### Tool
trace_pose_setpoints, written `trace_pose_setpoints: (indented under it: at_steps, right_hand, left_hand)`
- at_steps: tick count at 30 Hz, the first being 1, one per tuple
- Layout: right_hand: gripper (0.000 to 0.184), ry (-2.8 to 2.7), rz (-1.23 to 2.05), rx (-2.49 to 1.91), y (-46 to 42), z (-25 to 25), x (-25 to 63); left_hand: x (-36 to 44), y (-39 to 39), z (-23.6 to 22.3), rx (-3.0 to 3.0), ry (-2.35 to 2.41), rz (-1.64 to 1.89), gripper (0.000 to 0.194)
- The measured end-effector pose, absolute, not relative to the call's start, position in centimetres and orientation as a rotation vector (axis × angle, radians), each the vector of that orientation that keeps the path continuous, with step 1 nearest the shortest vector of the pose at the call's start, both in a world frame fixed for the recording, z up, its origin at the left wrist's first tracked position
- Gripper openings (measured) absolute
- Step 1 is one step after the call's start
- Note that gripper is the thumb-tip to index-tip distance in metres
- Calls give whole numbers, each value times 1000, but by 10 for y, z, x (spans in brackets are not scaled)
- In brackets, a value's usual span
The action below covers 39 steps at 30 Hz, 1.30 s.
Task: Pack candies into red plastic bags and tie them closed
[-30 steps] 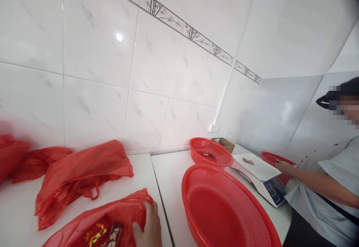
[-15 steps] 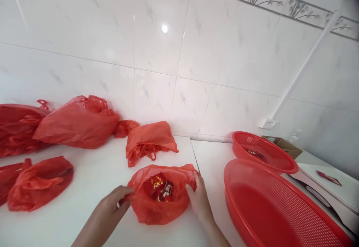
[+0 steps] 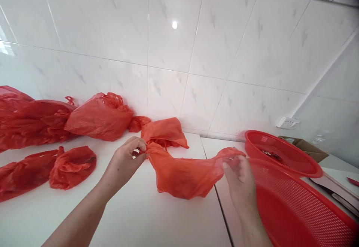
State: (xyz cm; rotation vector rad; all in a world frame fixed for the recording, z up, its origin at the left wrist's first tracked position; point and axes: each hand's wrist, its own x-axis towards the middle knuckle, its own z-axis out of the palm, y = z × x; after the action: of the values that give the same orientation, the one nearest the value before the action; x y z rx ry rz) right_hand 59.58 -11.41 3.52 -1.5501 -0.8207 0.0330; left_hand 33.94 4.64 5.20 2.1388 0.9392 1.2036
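A thin red plastic bag (image 3: 185, 178) hangs stretched between my two hands above the white table. Its left handle is pinched in the fingers of my left hand (image 3: 125, 161). On the other side my right hand (image 3: 240, 178) grips the right handle, fingers closed round the plastic. A dark shape shows through the bag's lower part; the contents themselves are hidden. Just behind it lies a folded stack of red plastic bags (image 3: 165, 127).
Full red bags (image 3: 99, 118) stand along the tiled wall at left, with smaller red bags (image 3: 73, 166) in front. Two red plastic baskets (image 3: 303, 198) occupy the right, the back one holding small packets. Beyond them are a cardboard box (image 3: 311, 148) and a scale (image 3: 340, 191).
Both hands have raised the bag by its handles and moved apart, pulling its top wide. The wrapped packets that showed in its opening are now hidden. The view has shifted left.
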Motion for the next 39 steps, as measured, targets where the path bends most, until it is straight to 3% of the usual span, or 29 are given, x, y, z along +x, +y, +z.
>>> trace_pose_setpoints:
  at_steps: [4, 9, 13, 21, 29, 34, 39]
  right_hand:
    - [24, -837, -9, -1617, -117, 29, 594]
    - [27, -866, -79, -1559, -119, 34, 591]
    - [26, -883, -51, -1460, -120, 45, 585]
    - [26, -776, 216, -1293, -114, 58, 578]
    - [18, -676, 535, -1023, -107, 57, 586]
    - [12, -797, 759, -823, -115, 65, 591]
    - [30, -985, 945, -804, -105, 56, 583]
  left_hand:
    - [338, 42, 52, 2134, 915, 1194, 10]
    - [336, 38, 62, 2155, 907, 1232, 3]
    - [334, 34, 70, 2126, 917, 1351, 8]
    - [346, 32, 87, 1834, 733, 1465, 12]
    - [333, 46, 97, 1808, 255, 893, 13]
    - [319, 41, 119, 2106, 292, 946, 13]
    - [337, 32, 128, 2361, 541, 931, 7]
